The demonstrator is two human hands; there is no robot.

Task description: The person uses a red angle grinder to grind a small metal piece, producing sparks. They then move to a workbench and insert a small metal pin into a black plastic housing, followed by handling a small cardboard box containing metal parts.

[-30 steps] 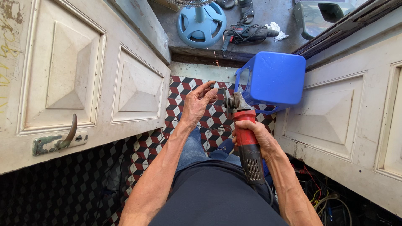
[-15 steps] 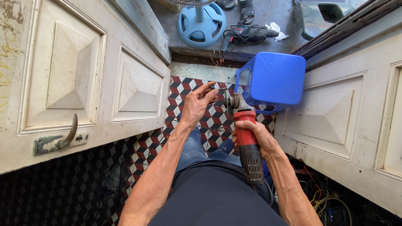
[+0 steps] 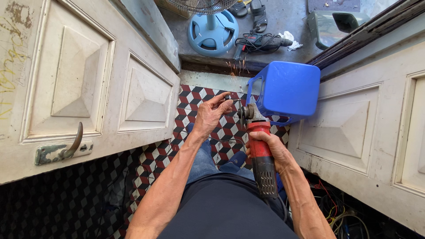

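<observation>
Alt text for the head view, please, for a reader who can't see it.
Seen from above, the right hand grips a red angle grinder while the left hand holds a small dark piece to its disc, sparks flying forward. A blue plastic stool stands beside the grinder on a patterned tile floor, between two worn white panelled doors; a blue fan base lies beyond.

Home doorway used as a makeshift work spot: worn cream panelled wooden door leaves [image 3: 88,84] on both sides of the hands, red-black-white patterned floor tiles [image 3: 195,110] under them, grey concrete step beyond with round blue plastic fan base [image 3: 212,33], black power drill [image 3: 261,43], sandals [image 3: 258,13].
</observation>
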